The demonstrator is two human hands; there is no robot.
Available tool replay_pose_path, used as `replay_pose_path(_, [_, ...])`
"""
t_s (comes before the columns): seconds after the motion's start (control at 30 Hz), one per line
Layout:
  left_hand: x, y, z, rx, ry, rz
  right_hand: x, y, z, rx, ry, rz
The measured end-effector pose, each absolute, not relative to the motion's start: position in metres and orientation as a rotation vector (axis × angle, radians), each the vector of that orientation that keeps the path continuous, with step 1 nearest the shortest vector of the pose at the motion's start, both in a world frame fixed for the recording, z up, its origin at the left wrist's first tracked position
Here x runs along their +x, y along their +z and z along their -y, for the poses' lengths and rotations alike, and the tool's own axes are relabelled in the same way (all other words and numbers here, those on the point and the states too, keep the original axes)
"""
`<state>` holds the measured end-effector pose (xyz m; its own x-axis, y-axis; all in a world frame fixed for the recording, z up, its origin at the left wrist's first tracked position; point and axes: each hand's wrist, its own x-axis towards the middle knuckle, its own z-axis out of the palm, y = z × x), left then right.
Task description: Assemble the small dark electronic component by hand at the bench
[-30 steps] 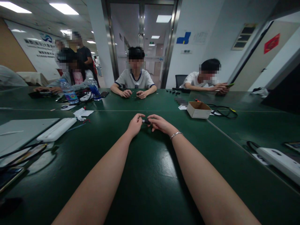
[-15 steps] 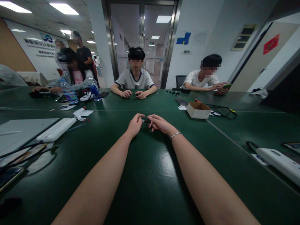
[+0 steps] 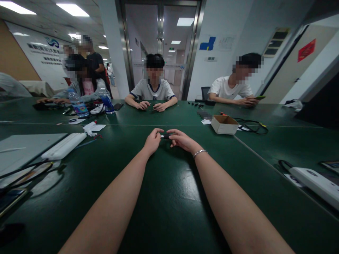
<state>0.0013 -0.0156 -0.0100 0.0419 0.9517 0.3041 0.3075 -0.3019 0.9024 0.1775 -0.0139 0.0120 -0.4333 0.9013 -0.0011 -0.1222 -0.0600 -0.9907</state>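
Between my two hands, just above the green table (image 3: 164, 197), is a small black piece with a silver metal end (image 3: 166, 136); its exact kind is too small to make out. My left hand (image 3: 153, 141) pinches the silver end on the left. My right hand (image 3: 183, 140), with a silver bracelet at the wrist, has thumb and fingertips closed on the black end. The fingers hide parts of the piece at both ends.
An open white box (image 3: 224, 125) and black cable (image 3: 255, 127) lie at the right. A power strip (image 3: 316, 183) is nearer me. Bottles (image 3: 78, 104), a laptop (image 3: 29, 146) and a white case (image 3: 63, 146) stand left. A person (image 3: 153, 88) sits opposite.
My right fingers have shifted slightly around the black end, and a bit more of it shows. The person at the far right has moved to the right with the phone.
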Motion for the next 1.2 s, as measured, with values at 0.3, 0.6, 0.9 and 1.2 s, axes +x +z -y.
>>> replay_pose_path(0.3, [0.0016,-0.0092,0.0162,1.707,1.28,-1.292,0.179,0.0115,0.0147,-0.827,1.618,1.419])
replay_pose_path(0.6, [-0.0001,-0.0165,0.0091,1.723,1.295,-1.263,0.1785,0.0102,0.0133,-0.846,1.615,1.408])
replay_pose_path(0.9, [0.0005,-0.013,0.0131,1.712,1.271,-1.278,0.1777,0.0114,0.014,-0.853,1.619,1.4])
replay_pose_path(1.2, [0.0008,-0.0118,0.0123,1.684,1.296,-1.273,0.1802,0.0072,0.0101,-0.857,1.614,1.508])
